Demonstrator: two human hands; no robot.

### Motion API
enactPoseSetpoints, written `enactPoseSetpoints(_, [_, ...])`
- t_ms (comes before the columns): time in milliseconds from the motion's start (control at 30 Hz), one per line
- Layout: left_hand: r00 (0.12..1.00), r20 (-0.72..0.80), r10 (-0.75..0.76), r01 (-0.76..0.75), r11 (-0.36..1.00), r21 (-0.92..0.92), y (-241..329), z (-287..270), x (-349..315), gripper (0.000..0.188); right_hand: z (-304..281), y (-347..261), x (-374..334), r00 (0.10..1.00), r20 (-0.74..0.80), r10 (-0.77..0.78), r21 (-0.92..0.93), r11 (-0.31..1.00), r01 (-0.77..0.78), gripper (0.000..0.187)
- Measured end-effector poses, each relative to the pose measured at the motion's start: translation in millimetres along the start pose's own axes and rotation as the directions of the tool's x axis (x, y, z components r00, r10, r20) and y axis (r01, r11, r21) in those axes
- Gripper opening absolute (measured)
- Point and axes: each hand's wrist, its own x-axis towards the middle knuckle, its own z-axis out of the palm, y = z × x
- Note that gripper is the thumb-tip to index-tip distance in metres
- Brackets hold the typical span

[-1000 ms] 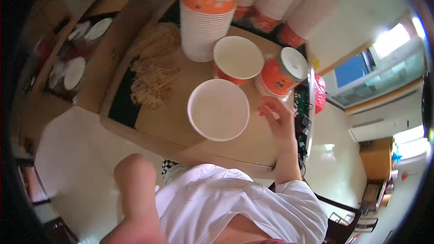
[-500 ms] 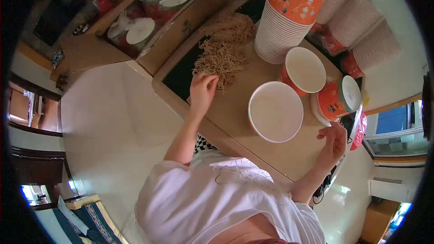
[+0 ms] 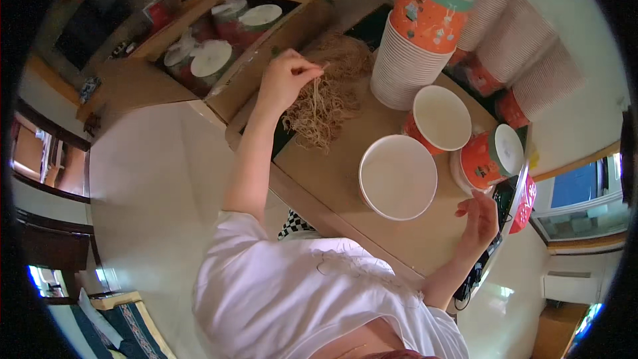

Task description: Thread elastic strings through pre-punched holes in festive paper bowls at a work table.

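My left hand [image 3: 286, 80] is raised over the left part of a tangled heap of thin brown strands [image 3: 309, 123]. Its thumb and fingertips pinch a few of the strands, which hang down toward the heap. Low over the table's right side, my right hand [image 3: 480, 223] holds nothing, its fingers loosely bent and apart. Closest to it is an orange paper tub with a pale green band [image 3: 484, 159], lying tilted. A wide white-lined paper tub [image 3: 399, 178] stands with its mouth up between my hands. Behind it sits a smaller orange tub [image 3: 442, 119], also mouth up.
A tall stack of nested paper tubs [image 3: 411, 66] rises at the back of the table [image 3: 345, 179], topped by an upside-down orange one. Further nested stacks [image 3: 525, 33] stand at the back right. An open cardboard box [image 3: 272, 43] at the left holds several wrapped tubs.
My left hand has lifted up and away, drawing strands from the heap. My right hand has dropped slightly. The view has shifted a little.
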Motion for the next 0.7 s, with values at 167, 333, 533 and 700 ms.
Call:
enactPoseSetpoints(167, [0.967, -0.215, 0.135, -0.152, 0.986, -0.064, 36.7, -35.1, 14.5, 0.011, 11.4, 0.1, 3.6, 0.997, 0.063, 0.034, 0.061, 0.997, -0.038, 0.014])
enactPoseSetpoints(333, [0.72, -0.664, 0.201, -0.635, 0.578, -0.512, 98.0, -44.3, 14.0, 0.003, 9.4, -4.1, 8.8, 0.99, 0.14, -0.02, -0.01, 1.0, 0.021, 0.013])
enactPoseSetpoints(533, [0.709, 0.079, 0.7, -0.633, 0.682, -0.365, 147.0, -25.0, -64.4, 0.009, 49.5, -23.6, 21.6, 0.934, 0.139, -0.329, -0.011, 0.943, 0.334, 0.028])
enactPoseSetpoints(700, [0.518, 0.146, 0.843, -0.612, 0.485, -0.624, 140.6, 14.0, -121.4, 0.006, 81.8, -53.9, -3.7, 0.771, 0.614, -0.172, 0.395, 0.912, -0.11, 0.08])
